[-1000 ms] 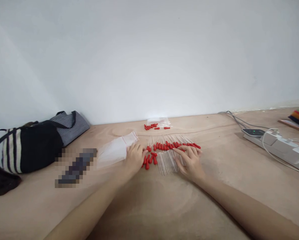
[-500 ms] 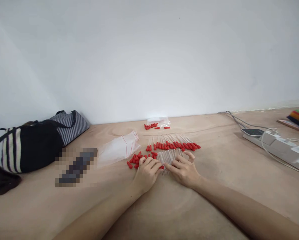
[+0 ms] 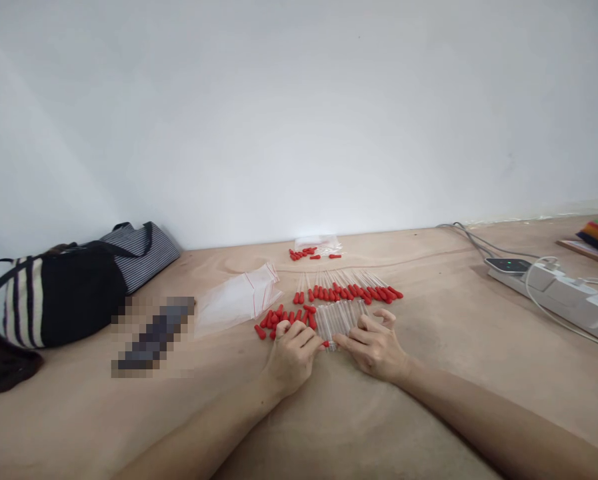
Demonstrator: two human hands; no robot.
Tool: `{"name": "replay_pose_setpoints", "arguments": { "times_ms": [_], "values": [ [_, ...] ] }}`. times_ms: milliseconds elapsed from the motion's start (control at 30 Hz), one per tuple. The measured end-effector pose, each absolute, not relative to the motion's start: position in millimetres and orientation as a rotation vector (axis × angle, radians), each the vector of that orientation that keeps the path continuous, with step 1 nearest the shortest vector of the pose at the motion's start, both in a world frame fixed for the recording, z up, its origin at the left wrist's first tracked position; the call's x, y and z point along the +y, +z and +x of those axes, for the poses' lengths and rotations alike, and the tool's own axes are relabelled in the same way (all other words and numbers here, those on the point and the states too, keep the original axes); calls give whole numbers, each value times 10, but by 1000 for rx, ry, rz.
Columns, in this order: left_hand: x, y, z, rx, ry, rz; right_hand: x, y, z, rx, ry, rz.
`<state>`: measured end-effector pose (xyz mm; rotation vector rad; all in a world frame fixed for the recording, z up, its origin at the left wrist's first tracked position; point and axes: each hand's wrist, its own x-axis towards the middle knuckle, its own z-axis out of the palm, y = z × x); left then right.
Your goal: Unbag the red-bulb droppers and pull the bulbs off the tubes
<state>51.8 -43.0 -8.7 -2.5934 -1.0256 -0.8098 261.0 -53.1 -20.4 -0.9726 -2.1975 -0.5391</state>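
Note:
My left hand [image 3: 295, 350] pinches a red rubber dropper bulb [image 3: 325, 344], which points toward my right hand. My right hand [image 3: 376, 347] is closed, thumb and forefinger together close to the bulb's open end, on what looks like a thin glass dropper tube, mostly hidden by the fingers. Between and behind the hands lies a row of clear glass tubes [image 3: 335, 316]. Loose red bulbs [image 3: 279, 316] are heaped beyond my left hand. Farther back, several droppers [image 3: 349, 291] with red bulbs on their tubes lie side by side.
Clear zip bags [image 3: 233, 297] lie left of the bulbs. Near the wall is another bag [image 3: 321, 243] with red bulbs by it. A black bag [image 3: 73, 300] and a blurred dark object [image 3: 153, 337] are at left. A power strip [image 3: 559, 293] with cables stands at right.
Both hands have shifted slightly apart and the right fingers have drawn back a little toward me. The red bulb's end in my left fingers has moved down slightly.

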Motion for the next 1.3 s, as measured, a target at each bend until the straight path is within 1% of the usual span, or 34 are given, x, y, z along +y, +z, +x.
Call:
{"name": "replay_pose_setpoints", "arguments": {
  "times_ms": [133, 233, 300, 500, 600, 733, 867, 967, 1033, 1167, 1300],
  "values": [
    [-364, -60, 355, -1171, -1062, -2545, -481, -218, 2810, -2038, -525, -1088],
    [-271, 14, 226, -1370, -1272, -2515, -396, -265, 2864, -2016, -385, -1156],
    [-198, 62, 146, -1545, -1328, -2445, -334, -308, 2838, -2009, -263, -1189],
    [-79, 61, 15, -1864, -1276, -2414, -260, -386, 2733, -1924, -111, -1261],
    [-100, 40, 74, -1894, -1306, -2472, -270, -379, 2693, -1959, -65, -1287],
    [-140, 42, 154, -1900, -1234, -2531, -263, -362, 2627, -1989, -48, -1293],
    [-145, 77, 145, -1887, -1230, -2453, -260, -351, 2572, -1993, -63, -1224],
    [-96, 143, 141, -1841, -1138, -2407, -280, -343, 2539, -1988, -33, -1225],
    [-24, 200, 171, -1830, -966, -2433, -298, -336, 2521, -1996, 4, -1239],
    [209, 306, 310, -1959, -547, -2441, -318, -319, 2514, -2031, 47, -1244],
    [485, 344, 457, -2134, -375, -2394, -279, -312, 2587, -2015, -8, -1253]
  ]
}}
